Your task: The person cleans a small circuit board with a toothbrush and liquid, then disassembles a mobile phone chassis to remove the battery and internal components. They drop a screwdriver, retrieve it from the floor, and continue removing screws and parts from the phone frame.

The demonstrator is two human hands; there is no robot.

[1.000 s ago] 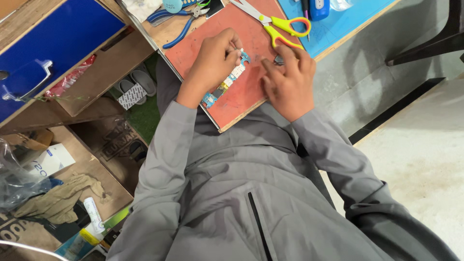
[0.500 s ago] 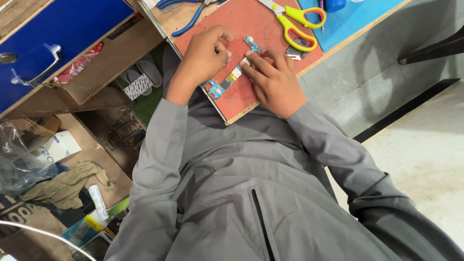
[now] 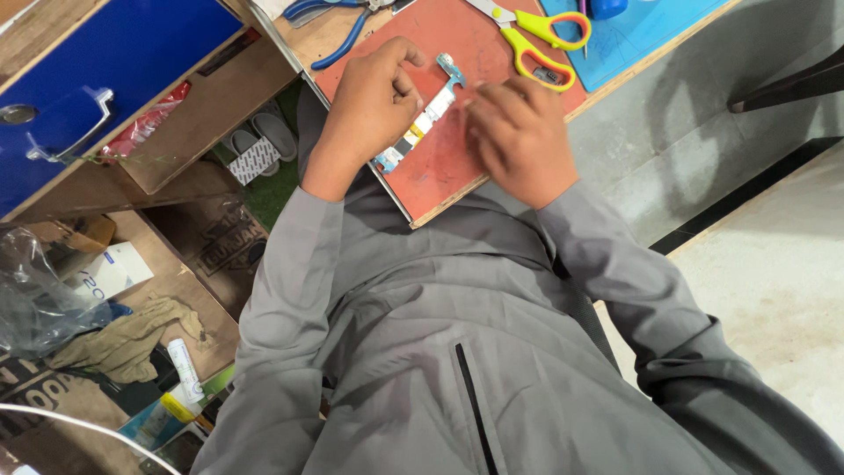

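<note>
A narrow circuit board strip (image 3: 420,126) with small coloured parts lies slantwise on a red work mat (image 3: 444,171). My left hand (image 3: 369,101) is curled over the strip's left side, thumb and fingers pinching it. My right hand (image 3: 523,141) hovers just right of the strip's upper end. Its fingers are bunched together, and whether they hold anything small is hidden. Grey sleeves cover both of my arms.
Yellow-and-orange scissors (image 3: 541,40) lie on the mat beyond my right hand, with blue-handled pliers (image 3: 338,35) beyond my left. A blue cutting mat (image 3: 655,31) sits at the far right. Under the bench are a blue drawer (image 3: 105,70), slippers (image 3: 259,145), a cloth (image 3: 127,339) and a plastic bag (image 3: 35,303).
My right hand has drawn slightly away from the strip, which it was touching before. My left hand keeps its hold. The view has drifted, so the bench sits higher in frame.
</note>
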